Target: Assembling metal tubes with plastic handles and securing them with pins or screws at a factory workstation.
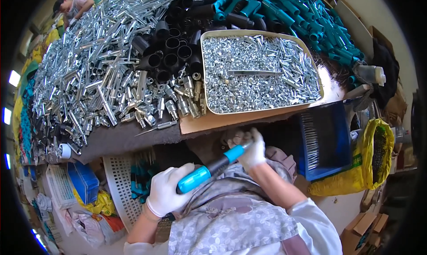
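A teal-and-black cylindrical tool [217, 167] lies slanted across my lap, its front end up and to the right. My left hand [169, 189], in a white glove, is closed around the thick teal rear end. My right hand [252, 149], gloved too, closes on the silver front end, and its fingers partly hide the tip. Just beyond both hands is the table edge, where a slim pointed hand tool [156, 128] rests on dark cloth. A shallow cream tray [262, 109] of small metal parts stands beyond my right hand.
Metal fittings and rods [95, 72] pile up at left, with black sleeves [172, 59] beside them. Teal housings [289, 12] lie at back right. Below the table stand a blue bin [331, 141], a yellow sack [342, 184] and a white basket [116, 184]. A person [76, 7] is at far left.
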Demonstrator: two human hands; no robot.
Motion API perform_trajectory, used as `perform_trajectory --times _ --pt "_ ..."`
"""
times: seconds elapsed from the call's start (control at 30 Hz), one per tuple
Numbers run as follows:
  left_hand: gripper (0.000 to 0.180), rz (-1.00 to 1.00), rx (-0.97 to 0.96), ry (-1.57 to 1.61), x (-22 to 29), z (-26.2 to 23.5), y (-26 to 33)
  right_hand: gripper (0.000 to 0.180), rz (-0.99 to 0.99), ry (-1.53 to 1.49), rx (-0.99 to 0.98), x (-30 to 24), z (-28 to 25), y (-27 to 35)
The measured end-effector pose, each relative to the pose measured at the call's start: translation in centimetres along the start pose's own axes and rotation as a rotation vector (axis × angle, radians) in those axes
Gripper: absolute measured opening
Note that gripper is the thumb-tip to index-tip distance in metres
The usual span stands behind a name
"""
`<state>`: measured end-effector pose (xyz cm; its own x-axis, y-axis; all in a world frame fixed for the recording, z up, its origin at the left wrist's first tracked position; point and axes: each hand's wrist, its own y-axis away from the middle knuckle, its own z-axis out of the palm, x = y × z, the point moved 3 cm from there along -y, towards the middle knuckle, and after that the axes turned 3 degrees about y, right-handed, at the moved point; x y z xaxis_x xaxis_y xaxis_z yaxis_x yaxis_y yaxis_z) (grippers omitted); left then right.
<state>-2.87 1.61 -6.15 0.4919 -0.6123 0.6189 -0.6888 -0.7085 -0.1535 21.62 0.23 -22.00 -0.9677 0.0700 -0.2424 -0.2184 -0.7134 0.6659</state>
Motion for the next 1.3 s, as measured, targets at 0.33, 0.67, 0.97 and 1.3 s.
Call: perform_trajectory --times 0.33,0.67,0.97,1.3 --pt "0.04 -0.047 -0.253 0.021 -4.7 10.8 -3.1 0.034 -0.364 2.476 -0.518 7.5 -13.6 -19.4" --pt "0.045 -0.12 -0.229 0.038 -6.1 13.3 -3.7 0.034 -0.032 1.912 -0.343 7.3 -13.0 -18.8" --pt "0.05 -0.307 -0.102 0.078 -6.5 17.4 -4.6 0.034 0.317 1.427 -0.183 5.9 -15.5 -17.2" --pt "0.05 -0.463 -0.311 0.271 -6.0 21.0 -4.9 0.028 -0.308 2.348 -0.919 2.9 -20.9 -21.4"
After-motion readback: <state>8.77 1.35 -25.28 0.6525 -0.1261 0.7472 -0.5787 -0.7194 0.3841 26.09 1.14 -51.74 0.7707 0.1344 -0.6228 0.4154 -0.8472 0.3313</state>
